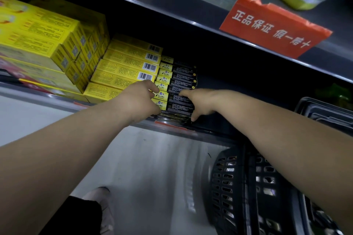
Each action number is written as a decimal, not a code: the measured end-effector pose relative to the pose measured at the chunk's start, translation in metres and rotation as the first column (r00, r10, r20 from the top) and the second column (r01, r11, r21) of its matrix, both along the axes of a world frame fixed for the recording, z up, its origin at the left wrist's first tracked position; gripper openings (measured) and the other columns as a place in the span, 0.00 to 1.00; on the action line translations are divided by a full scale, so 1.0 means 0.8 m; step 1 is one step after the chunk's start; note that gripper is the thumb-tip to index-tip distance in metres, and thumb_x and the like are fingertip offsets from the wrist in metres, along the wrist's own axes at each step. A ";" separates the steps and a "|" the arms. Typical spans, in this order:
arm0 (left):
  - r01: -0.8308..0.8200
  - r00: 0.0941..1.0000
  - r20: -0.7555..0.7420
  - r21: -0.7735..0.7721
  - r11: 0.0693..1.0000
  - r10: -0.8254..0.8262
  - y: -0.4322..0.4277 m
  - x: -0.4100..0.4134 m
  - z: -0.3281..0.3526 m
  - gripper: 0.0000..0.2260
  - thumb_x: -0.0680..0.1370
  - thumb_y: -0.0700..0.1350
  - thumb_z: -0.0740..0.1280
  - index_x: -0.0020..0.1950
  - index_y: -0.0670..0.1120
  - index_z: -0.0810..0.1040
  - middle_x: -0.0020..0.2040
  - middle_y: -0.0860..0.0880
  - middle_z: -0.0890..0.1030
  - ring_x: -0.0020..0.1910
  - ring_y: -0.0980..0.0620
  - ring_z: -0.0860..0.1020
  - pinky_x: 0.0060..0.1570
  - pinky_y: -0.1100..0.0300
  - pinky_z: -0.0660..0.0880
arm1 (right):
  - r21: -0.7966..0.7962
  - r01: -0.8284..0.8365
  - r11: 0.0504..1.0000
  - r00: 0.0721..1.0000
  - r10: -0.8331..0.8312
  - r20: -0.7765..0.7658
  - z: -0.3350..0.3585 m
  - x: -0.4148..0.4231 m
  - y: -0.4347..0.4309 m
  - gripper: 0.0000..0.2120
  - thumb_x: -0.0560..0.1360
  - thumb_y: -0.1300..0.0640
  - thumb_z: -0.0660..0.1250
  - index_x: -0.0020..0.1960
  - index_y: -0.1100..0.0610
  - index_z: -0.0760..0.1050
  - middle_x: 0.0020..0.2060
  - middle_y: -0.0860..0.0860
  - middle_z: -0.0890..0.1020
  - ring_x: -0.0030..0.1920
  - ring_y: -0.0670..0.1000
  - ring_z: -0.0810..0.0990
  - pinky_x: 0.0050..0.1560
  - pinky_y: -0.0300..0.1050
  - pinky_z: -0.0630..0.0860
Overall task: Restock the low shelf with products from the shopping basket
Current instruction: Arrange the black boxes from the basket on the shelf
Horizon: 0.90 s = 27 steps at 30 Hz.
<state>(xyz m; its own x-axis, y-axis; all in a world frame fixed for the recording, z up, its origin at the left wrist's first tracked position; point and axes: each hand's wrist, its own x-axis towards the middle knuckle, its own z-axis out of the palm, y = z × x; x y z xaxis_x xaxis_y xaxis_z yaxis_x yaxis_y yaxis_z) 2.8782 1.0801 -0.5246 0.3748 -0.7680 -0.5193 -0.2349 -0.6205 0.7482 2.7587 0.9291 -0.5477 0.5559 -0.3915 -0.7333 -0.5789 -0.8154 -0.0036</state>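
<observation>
As left hand and right hand fingers clamp the front-edge black box, shelf opens rightward.

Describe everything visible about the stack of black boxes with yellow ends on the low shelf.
The stack of black boxes is a column of slim, long cartons, apparently cardboard, lying flat, black with small print and a yellow left end bearing a logo. It sits at the low shelf front, beside the yellow boxes. The left hand grips its lower left end; the right hand pinches the lower right end.
</observation>
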 end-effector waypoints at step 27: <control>0.710 0.701 0.347 -0.417 0.567 -0.623 -0.032 -0.362 0.127 0.06 0.78 0.50 0.64 0.54 0.57 0.75 0.52 0.62 0.77 0.51 0.59 0.76 0.50 0.62 0.74 | 0.264 0.719 0.643 0.437 -0.714 0.548 0.144 -0.469 0.046 0.07 0.72 0.63 0.71 0.47 0.55 0.76 0.41 0.52 0.82 0.47 0.55 0.82 0.53 0.52 0.76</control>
